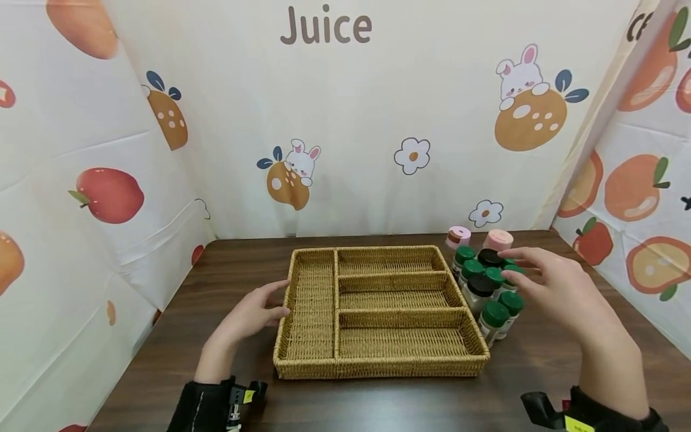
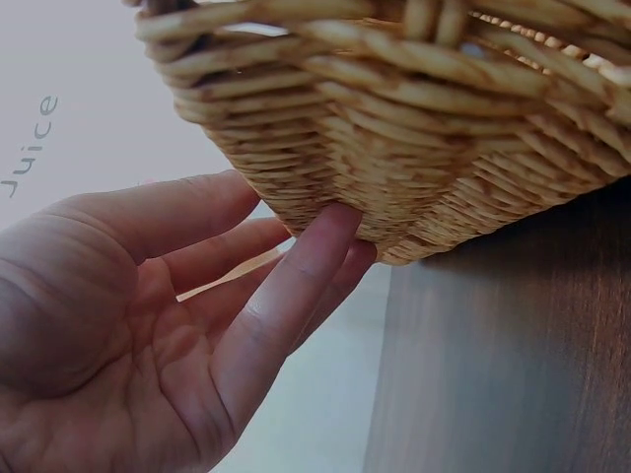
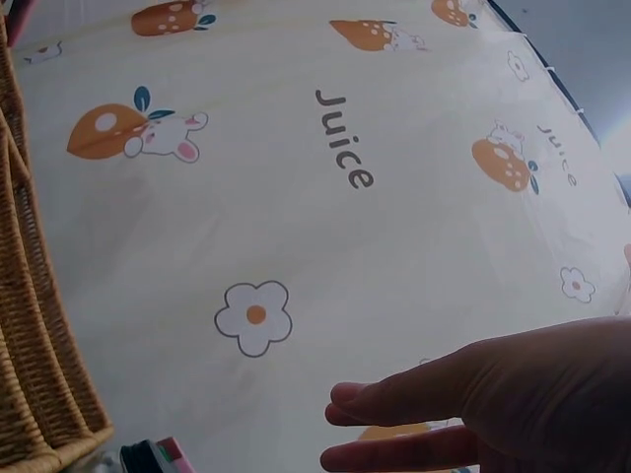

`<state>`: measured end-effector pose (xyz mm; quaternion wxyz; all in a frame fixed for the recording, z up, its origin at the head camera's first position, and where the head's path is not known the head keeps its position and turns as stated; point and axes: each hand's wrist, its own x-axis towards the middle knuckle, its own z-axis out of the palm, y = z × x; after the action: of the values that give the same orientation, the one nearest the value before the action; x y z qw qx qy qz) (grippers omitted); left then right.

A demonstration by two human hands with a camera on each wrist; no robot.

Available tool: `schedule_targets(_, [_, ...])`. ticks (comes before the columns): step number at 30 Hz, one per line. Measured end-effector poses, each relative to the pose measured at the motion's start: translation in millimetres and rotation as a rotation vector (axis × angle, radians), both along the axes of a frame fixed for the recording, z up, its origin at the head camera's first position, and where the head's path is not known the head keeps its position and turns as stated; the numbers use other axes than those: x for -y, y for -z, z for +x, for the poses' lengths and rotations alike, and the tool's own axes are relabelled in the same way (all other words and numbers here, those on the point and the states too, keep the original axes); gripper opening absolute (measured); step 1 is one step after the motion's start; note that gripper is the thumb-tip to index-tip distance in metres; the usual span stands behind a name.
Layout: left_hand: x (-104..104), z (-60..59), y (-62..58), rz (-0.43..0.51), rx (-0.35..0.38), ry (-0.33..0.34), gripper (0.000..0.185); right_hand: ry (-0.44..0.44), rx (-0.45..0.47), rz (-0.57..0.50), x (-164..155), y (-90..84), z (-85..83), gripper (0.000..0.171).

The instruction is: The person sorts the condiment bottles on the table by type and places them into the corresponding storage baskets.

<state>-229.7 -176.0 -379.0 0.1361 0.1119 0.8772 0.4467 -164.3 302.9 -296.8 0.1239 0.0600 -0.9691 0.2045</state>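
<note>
A woven basket (image 1: 399, 367) with several compartments sits on the table, its compartments bare. My left hand (image 1: 249, 313) is at the basket's left wall, fingertips against the weave; the left wrist view shows these fingers (image 2: 296, 271) loosely extended along the wicker side (image 2: 394, 148). Right of the basket stands a cluster of small jars, among them a green-capped jar (image 1: 495, 314), a black-capped jar (image 1: 480, 285) and a pink-capped jar (image 1: 498, 239). Over the cluster's right side is my right hand (image 1: 558, 288), fingers apart, fingertips near another black cap (image 1: 489, 258). Some jars are partly hidden behind others.
The dark wooden table (image 1: 378, 408) meets a printed cloth backdrop (image 1: 345, 192) at its back edge. More printed cloth (image 1: 642, 252) stands along the right side, and another sheet (image 1: 108, 252) along the left.
</note>
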Motion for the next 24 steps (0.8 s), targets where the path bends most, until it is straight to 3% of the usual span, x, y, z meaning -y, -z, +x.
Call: schedule_targets(24, [2, -3.5, 2.9, 0.009, 0.016, 0.013, 0.064, 0.029, 0.118, 0.004, -12, 8.0, -9.4, 0.043])
